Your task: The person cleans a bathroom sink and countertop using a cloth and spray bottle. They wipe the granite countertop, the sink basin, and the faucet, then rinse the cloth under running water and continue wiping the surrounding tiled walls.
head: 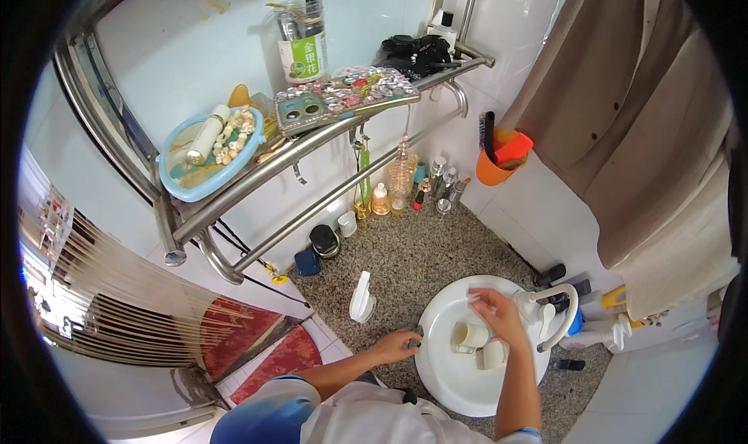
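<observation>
Over the left rim of a round white washbasin (pixel 435 379), my left hand (pixel 397 347) has its fingers curled around a small dark object (pixel 414 343), too little shown to name. My right hand (pixel 499 318) is above the basin, close to the faucet, and blurred. A pale smear shows at its fingertips; whether it holds something is unclear. Below it in the basin lie two cream-coloured mugs, one (pixel 469 335) tipped on its side and the other (pixel 494 355) partly hidden by my right forearm. The white curved faucet (pixel 570 292) stands at the basin's right edge.
A white dispenser-like item (pixel 362 298) stands on the granite counter (pixel 403 251). Cosmetic bottles (pixel 380 199) line the wall. Above runs a metal rack (pixel 327 134) bearing a blue-framed mirror (pixel 251 169) and a jeweled case (pixel 345 102). A brown curtain (pixel 619 122) hangs right.
</observation>
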The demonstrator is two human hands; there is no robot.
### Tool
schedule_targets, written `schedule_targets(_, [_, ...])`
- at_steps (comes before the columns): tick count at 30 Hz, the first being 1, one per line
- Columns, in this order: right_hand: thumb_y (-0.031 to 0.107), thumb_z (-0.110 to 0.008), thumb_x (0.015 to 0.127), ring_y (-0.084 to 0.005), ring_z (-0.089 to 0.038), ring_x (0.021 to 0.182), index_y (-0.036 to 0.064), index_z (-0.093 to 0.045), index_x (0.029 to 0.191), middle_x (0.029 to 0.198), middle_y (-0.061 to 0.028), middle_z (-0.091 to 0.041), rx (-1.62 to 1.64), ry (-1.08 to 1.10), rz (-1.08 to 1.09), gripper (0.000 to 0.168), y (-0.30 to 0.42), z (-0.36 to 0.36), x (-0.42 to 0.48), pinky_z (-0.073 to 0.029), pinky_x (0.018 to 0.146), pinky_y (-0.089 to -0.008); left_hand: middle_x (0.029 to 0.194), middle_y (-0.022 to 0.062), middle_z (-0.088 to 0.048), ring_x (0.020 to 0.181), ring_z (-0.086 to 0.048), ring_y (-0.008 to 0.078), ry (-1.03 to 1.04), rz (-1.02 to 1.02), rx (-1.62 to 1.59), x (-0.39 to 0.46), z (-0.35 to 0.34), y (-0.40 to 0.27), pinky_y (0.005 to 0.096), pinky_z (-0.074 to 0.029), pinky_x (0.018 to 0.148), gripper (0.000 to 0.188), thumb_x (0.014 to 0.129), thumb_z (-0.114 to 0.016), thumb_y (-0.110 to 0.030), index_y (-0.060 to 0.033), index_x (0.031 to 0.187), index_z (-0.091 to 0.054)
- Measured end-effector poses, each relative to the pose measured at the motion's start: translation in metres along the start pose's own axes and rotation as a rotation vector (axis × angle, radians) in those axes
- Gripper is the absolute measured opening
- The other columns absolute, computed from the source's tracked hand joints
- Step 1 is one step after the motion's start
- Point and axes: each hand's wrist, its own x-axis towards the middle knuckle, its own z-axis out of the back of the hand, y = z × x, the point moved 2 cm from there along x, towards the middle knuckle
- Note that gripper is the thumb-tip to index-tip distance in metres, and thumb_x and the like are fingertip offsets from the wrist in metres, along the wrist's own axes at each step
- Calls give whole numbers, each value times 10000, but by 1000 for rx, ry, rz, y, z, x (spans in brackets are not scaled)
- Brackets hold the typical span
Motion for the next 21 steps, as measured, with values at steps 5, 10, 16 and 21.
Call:
schedule_targets(5, [49, -631, 852, -144, -625, 857, 12, -624, 1127, 987, -87, -664, 69, -78, 406, 278, 153, 25, 74, -495, 795, -281, 1070, 112, -597, 968, -588, 249, 19, 24, -23, -16, 16, 5, 353, -480, 852, 361, 840, -658, -274, -116, 1161, -613])
schedule_targets(10, [39, -624, 853, -156, -632, 875, 12, -623, 1135, 1002, -92, -660, 31, -34, 583, 283, 194, 13, 94, -500, 789, -287, 1122, 117, -615, 1014, -608, 238, 20, 49, -84, -29, 23, 13, 347, -482, 890, 347, 858, -653, -273, -92, 1153, -623])
schedule_targets(16, [59, -630, 858, -150, -638, 871, 8, -630, 1114, 1022, -92, -651, 13, 69, 478, 261, 172, -13, 83, -499, 782, -287, 1093, 99, -642, 972, -631, 209, 14, 106, -150, -36, 27, 16, 326, -491, 869, 353, 852, -663, -274, -83, 1147, -628])
schedule_targets(21, [62, -636, 858, -164, -653, 856, 25, -640, 1112, 1013, -95, -661, 5, 84, 404, 257, 124, -19, 58, -513, 754, -294, 1054, 89, -660, 979, -634, 197, 79, 114, -114, -30, 22, 32, 326, -499, 852, 343, 850, -659, -271, -92, 1142, -634])
